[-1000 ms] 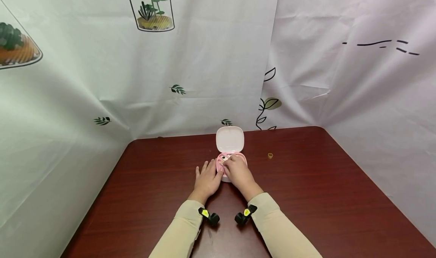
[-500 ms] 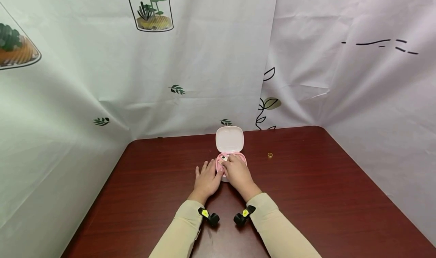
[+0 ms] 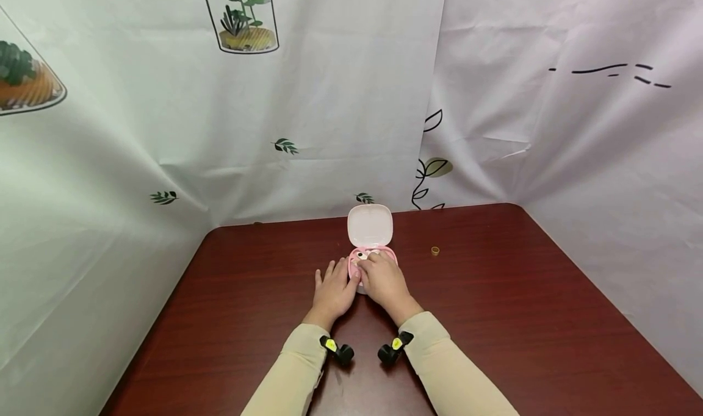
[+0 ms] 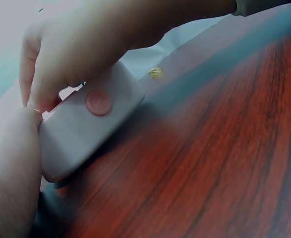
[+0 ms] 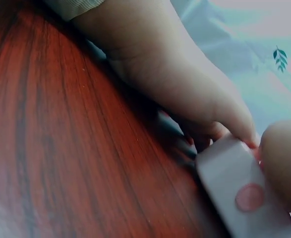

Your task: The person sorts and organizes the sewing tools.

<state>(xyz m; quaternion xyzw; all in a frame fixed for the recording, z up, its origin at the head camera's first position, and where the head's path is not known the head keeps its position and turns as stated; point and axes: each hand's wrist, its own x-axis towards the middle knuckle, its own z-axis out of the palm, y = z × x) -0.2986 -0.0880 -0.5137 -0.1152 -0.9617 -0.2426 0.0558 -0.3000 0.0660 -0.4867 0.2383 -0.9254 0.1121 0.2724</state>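
Observation:
A small white case (image 3: 370, 225) with a pink inside stands on the table, its lid raised at the back. White pieces and a black spot (image 3: 360, 255) show in its pink tray. My left hand (image 3: 332, 291) lies at the case's left side, its thumb on the near rim and its fingers against the side wall. My right hand (image 3: 384, 280) reaches over from the right, fingers bent down into the tray. I cannot tell what its fingertips hold. In the left wrist view a round pink button (image 4: 99, 102) sits on the case's front wall.
A gold dimpled ring, like a thimble (image 3: 435, 251), lies on the dark red wooden table (image 3: 494, 318) to the right of the case. White curtains (image 3: 351, 99) printed with plants hang behind the table and along both sides.
Both hands stay at the case. The right fingers have shifted only slightly within the tray; the small shift of the whole head view comes from the camera.

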